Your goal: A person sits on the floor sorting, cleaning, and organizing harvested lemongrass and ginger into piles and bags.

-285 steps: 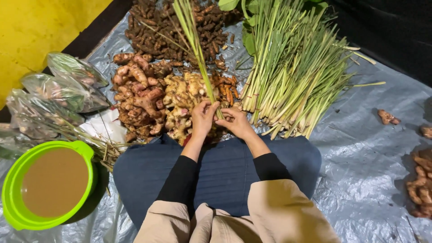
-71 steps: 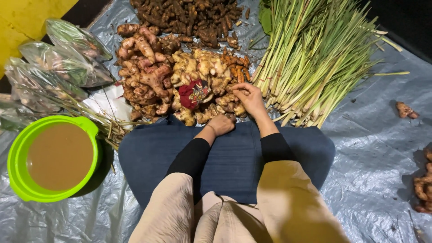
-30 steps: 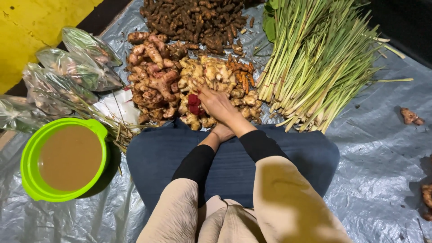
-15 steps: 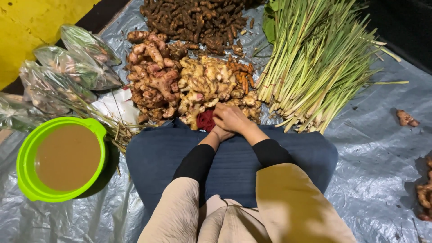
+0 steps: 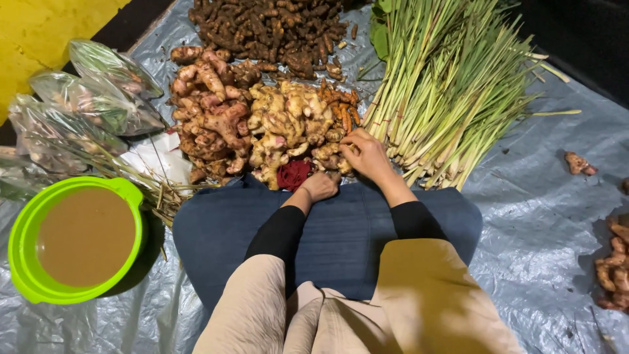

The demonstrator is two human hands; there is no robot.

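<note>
Grey tarp (image 5: pixel 537 196), ginger pile (image 5: pixel 288 124), lemongrass (image 5: pixel 445 85) R, green bowl (image 5: pixel 72 239) L

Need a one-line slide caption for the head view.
Seated person's left hand by a red mesh bundle, right hand on pale ginger roots, beside lemongrass stalks.

place: floor-level market stall | evidence: sorted root heaps (image 5: pixel 262 124), bundled lemongrass (image 5: pixel 445 85), bagged greens (image 5: pixel 85 105) on plastic sheet (image 5: pixel 537 196)

A green bowl (image 5: pixel 29 223) of brown liquid sits left, lemongrass stalks (image 5: pixel 452 85) (bundled) lie right.
</note>
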